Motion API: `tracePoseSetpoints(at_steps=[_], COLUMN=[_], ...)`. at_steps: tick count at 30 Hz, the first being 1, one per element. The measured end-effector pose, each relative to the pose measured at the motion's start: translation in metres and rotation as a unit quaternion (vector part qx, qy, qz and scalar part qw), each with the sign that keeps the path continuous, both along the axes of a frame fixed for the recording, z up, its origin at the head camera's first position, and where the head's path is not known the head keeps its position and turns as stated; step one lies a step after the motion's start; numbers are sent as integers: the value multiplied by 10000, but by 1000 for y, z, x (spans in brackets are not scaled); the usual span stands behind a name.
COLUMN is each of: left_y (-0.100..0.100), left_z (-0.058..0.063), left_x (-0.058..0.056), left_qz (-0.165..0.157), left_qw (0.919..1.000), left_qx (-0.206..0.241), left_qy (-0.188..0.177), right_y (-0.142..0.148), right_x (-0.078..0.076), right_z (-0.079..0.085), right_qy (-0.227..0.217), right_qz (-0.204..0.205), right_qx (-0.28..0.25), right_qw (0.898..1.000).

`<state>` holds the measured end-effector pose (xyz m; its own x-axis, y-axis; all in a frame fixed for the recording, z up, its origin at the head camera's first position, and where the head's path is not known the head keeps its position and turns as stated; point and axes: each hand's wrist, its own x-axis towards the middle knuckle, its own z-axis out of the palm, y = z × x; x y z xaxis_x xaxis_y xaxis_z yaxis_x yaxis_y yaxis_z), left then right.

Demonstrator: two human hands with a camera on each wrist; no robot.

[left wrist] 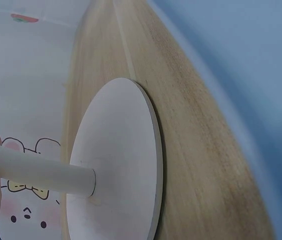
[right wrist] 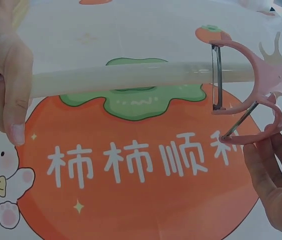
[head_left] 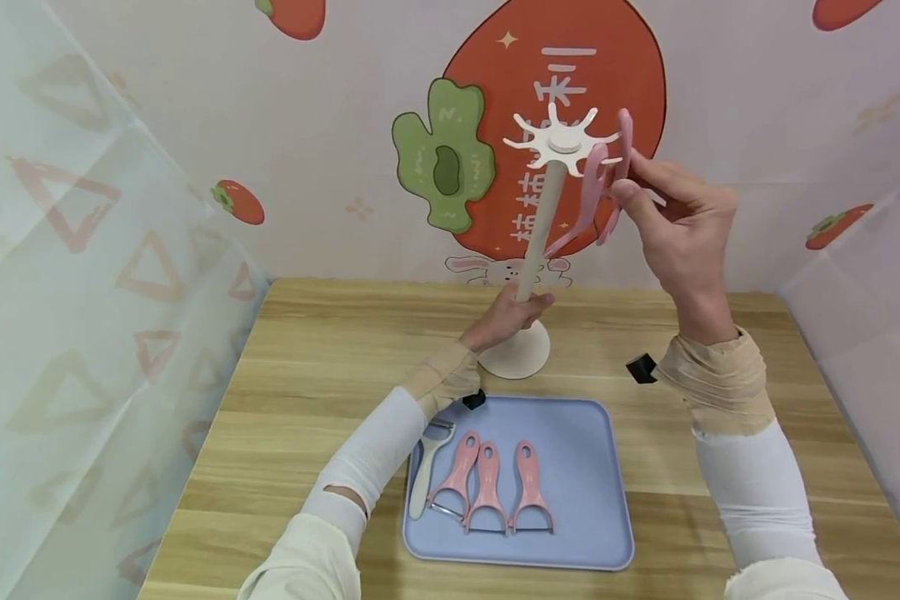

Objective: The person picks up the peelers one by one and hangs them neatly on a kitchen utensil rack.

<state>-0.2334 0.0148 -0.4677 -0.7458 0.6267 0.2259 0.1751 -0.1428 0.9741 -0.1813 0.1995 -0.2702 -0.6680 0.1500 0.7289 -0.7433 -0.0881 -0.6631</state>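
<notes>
My left hand [head_left: 502, 321] grips the pole of a white stand [head_left: 543, 221] low down, just above its round base [left wrist: 116, 150]. Around the stand's top spread several curved hooks [head_left: 551, 137]. One pink peeler [head_left: 591, 196] hangs from a hook on the right side, blade end down. Beside it, my right hand [head_left: 686, 225] pinches a second pink peeler [right wrist: 258, 139] between thumb and fingers, its handle end up at the neighbouring hook. In the right wrist view the two peelers' blade ends overlap in front of the pole.
A blue tray [head_left: 585, 483] lies on the wooden table [head_left: 330, 392] in front of the stand. On its left part lie a white peeler [head_left: 423, 479] and several pink peelers [head_left: 487, 475]. A patterned backdrop [head_left: 330, 192] rises behind the table.
</notes>
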Motion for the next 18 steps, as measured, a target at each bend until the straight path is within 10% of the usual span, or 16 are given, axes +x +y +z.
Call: tracePoseSetpoints(at_steps=[18], left_y=[-1], left_z=[0], left_x=[1], left_qz=[-106], left_qw=[9998], left_qx=[73], left_qy=[-168], right_y=[-1], right_x=[-2], right_z=[-1], right_qy=[39], right_qz=[13], right_qx=[288], right_qw=[9996])
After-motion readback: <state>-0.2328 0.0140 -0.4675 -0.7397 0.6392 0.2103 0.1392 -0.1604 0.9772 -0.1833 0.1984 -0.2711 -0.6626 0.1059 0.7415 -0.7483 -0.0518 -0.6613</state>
